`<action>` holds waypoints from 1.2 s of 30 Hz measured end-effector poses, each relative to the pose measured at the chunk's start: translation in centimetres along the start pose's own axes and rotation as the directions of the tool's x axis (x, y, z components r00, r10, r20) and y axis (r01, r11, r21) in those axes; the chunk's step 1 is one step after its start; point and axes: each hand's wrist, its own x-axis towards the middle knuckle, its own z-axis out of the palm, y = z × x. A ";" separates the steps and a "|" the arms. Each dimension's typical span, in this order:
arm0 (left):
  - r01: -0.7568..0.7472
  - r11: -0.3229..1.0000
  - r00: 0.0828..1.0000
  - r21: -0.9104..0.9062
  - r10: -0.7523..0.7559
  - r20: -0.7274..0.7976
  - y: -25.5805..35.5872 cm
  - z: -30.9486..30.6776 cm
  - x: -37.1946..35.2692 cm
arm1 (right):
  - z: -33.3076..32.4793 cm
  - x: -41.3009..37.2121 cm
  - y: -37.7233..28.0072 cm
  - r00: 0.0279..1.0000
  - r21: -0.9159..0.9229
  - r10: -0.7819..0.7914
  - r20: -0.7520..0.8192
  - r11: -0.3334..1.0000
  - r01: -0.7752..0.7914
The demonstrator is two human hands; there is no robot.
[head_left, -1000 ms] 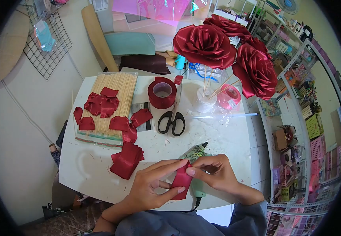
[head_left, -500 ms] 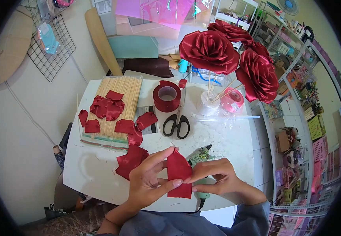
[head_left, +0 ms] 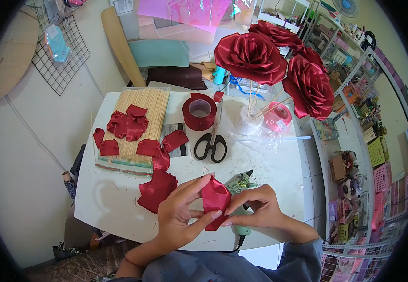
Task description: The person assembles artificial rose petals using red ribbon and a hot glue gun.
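Observation:
A piece of red satin ribbon (head_left: 216, 196) with folded upper corners is held upright between my hands over the table's front. My left hand (head_left: 181, 214) grips its left edge, with a fingertip at the top and the thumb lower down. My right hand (head_left: 259, 207) pinches the lower right edge between thumb and fingers. Behind the right hand lies a green glue gun (head_left: 242, 182), partly hidden, its cord running toward me. Left of my left hand is a pile of cut red ribbon pieces (head_left: 157, 191).
Shaped ribbon pieces (head_left: 127, 126) lie on a pack of wooden sticks (head_left: 153, 105). A red ribbon roll (head_left: 192, 117) and black-handled scissors (head_left: 219, 149) lie mid-table. Large red ribbon roses (head_left: 251, 58) stand on sticks at back right, beside a pink roll (head_left: 279, 117). Shelves line the right.
The ribbon piece has tilted and its lower right corner is now folded in by my right hand. Both hands stay in nearly the same place; the view has shifted slightly.

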 end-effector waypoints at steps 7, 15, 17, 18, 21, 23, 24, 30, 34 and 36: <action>0.004 0.998 1.000 0.055 -0.006 0.026 0.1 -0.3 0.0 | 0.7 -0.1 -0.1 0.989 0.228 0.131 -0.075 0.967 -0.111; -0.020 0.996 1.000 0.082 0.020 -0.005 -0.1 0.0 0.1 | 0.6 -0.1 -0.2 0.983 0.221 0.159 -0.093 0.966 -0.136; -0.022 0.995 1.000 0.102 0.022 -0.005 0.0 0.0 0.1 | 0.6 -0.1 -0.2 0.983 0.216 0.159 -0.092 0.967 -0.136; -0.024 0.992 1.000 0.122 0.024 -0.005 0.0 0.0 0.1 | 0.6 -0.1 -0.2 0.983 0.215 0.161 -0.093 0.967 -0.138; -0.044 0.984 0.999 0.170 0.047 -0.017 -0.1 0.1 0.0 | 0.7 -0.1 -0.2 0.984 0.215 0.152 -0.098 0.968 -0.128; -0.054 0.982 0.998 0.180 0.058 -0.018 -0.2 0.1 0.1 | 0.7 -0.1 -0.1 0.985 0.216 0.141 -0.100 0.969 -0.117; -0.065 0.980 0.997 0.190 0.070 -0.020 -0.3 0.1 0.1 | 0.7 -0.1 0.1 0.984 0.215 0.137 -0.113 0.970 -0.110; -0.123 0.958 0.990 0.257 0.135 -0.031 -0.3 0.3 0.1 | 0.9 -0.1 -0.1 0.970 0.223 0.185 -0.159 0.964 -0.147; -0.174 0.925 0.985 0.338 0.162 0.063 -0.3 0.0 0.1 | 1.1 -0.2 0.1 0.968 0.250 0.159 -0.192 0.962 -0.109; -0.193 0.906 0.981 0.376 0.182 0.067 -0.3 0.0 0.1 | 1.0 -0.2 0.1 0.970 0.229 0.156 -0.184 0.967 -0.113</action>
